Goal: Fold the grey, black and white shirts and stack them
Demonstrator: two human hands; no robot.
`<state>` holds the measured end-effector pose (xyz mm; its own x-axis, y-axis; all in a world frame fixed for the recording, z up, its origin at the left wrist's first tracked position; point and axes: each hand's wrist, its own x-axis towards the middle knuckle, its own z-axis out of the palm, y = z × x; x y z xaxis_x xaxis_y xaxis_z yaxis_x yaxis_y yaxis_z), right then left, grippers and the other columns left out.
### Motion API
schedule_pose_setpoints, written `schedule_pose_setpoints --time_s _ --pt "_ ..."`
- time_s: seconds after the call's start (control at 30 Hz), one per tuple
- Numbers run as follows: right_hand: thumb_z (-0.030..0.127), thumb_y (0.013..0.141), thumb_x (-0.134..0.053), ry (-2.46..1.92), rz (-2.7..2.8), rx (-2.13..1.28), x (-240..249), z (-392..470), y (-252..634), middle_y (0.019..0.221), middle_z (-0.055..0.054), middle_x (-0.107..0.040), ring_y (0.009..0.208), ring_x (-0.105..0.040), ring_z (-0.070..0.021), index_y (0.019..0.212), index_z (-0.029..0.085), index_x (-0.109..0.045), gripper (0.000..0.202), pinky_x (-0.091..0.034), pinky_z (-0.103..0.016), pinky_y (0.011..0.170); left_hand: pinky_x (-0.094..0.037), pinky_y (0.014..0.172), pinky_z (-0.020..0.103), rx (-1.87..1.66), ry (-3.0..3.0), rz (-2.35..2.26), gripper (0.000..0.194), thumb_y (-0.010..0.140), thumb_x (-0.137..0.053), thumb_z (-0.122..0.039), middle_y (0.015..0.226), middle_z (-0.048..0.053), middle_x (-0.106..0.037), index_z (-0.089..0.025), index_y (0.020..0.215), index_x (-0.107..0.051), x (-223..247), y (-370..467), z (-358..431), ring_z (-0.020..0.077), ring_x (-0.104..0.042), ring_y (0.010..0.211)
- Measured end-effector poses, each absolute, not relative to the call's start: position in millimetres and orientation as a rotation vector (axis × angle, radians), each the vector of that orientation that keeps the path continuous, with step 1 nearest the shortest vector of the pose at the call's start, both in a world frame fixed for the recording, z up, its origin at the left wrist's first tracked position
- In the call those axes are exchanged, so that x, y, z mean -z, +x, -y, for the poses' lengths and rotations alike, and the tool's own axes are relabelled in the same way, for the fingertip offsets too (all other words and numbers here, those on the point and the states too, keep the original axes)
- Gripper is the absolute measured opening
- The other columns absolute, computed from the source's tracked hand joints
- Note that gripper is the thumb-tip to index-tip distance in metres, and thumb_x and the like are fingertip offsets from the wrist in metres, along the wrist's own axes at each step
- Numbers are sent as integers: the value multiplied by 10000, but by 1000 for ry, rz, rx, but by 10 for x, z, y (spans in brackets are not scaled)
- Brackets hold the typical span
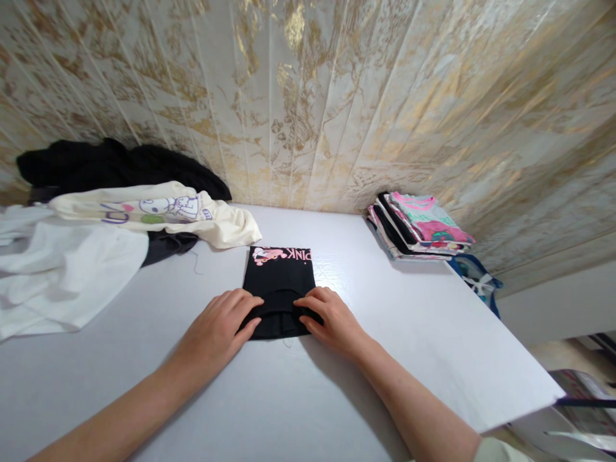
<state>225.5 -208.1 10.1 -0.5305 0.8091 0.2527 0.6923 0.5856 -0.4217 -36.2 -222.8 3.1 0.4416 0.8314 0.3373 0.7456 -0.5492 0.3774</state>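
A black T-shirt (279,277) with pink lettering and a pink cartoon print lies folded into a small rectangle on the white table (231,391). Its neckline edge faces me. My left hand (226,316) grips the shirt's near left corner between thumb and fingers. On the opposite side, my right hand (330,316) pinches the near right corner the same way. Between the two hands, the collar's curved edge and the inside of the neck show. A loose thread lies just below the shirt's near edge.
At the left lie a crumpled white garment (62,269), a cream garment with a cartoon print (221,221) and a black garment (125,167). A stack of folded clothes (418,228) stands at the back right. Past the table's right edge is a blue-edged bag (481,282). A patterned wall (308,109) rises behind.
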Motion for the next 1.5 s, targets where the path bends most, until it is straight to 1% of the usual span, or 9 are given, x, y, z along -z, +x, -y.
schedule_pose_setpoints --time_s 0.17,0.43,0.63,0.83,1.0,1.13,1.27,1.37,1.5 --pt "202 850 -647 -1217 2459 -315 -46 2087 2245 1042 -58 -605 947 -547 -199 1147 250 -641 301 -438 -358 849 -449 894 373 -633 2562 -1396 357 878 -594 -354 1111 56 -593 -242 1215 -550 58 -326 2264 234 -555 1029" --pt "214 852 -647 -1296 2498 -274 -156 2094 2197 994 -52 -624 936 -563 -202 1072 242 -641 221 -409 -351 835 -435 899 384 -537 2559 -1409 272 857 -607 -348 1062 47 -625 -246 1108 -598 -21 -342 2268 236 -576 1004" --pt "254 884 -586 -1216 2539 -240 -164 2356 1987 845 -38 -656 811 -592 -171 964 212 -656 114 -384 -359 855 -259 1089 519 -537 2593 -1538 252 906 -532 -455 1007 41 -681 -234 970 -635 -123 -314 2240 240 -620 980" --pt "237 941 -504 -734 2491 -550 -282 2526 1874 1013 -8 -710 944 -630 -128 1132 254 -622 225 -320 -344 1053 -173 1126 568 -610 2623 -1686 296 926 -503 -388 1265 82 -629 -239 1151 -624 -73 -316 2163 299 -496 1240" --pt "200 958 -452 -1179 2210 -360 -197 2153 2214 1039 -72 -681 979 -599 -197 1074 226 -645 226 -443 -359 867 -413 933 437 -631 2524 -1697 248 942 -478 -349 1090 94 -637 -195 1074 -619 -174 -239 2280 263 -567 1035" --pt "178 935 -499 -1314 2319 -294 -70 2006 2351 1063 -71 -661 977 -584 -210 1076 233 -644 210 -435 -356 857 -441 782 374 -445 2484 -1522 226 948 -476 -380 982 55 -619 -215 1022 -612 -221 -111 2497 222 -575 858" --pt "196 923 -525 -1535 2414 -102 -115 2087 2266 946 -76 -651 888 -591 -218 974 226 -652 141 -415 -338 773 -397 950 438 -377 2539 -1472 239 910 -545 -405 995 49 -627 -224 1050 -617 -196 -65 2592 233 -585 937" --pt "203 924 -509 -1592 2452 1 -198 2234 2182 835 -70 -655 734 -592 -183 873 207 -641 142 -388 -317 714 -228 1116 520 -422 2569 -1574 233 918 -534 -368 1051 56 -659 -223 1075 -628 -165 -125 2508 240 -595 1022" --pt "219 928 -487 -1441 2509 -272 -252 2410 2097 714 -10 -658 594 -564 -135 740 228 -611 226 -369 -278 637 -165 1140 562 -560 2540 -1732 288 934 -489 -321 1324 83 -589 -247 1189 -602 -108 -266 2318 278 -515 1227"
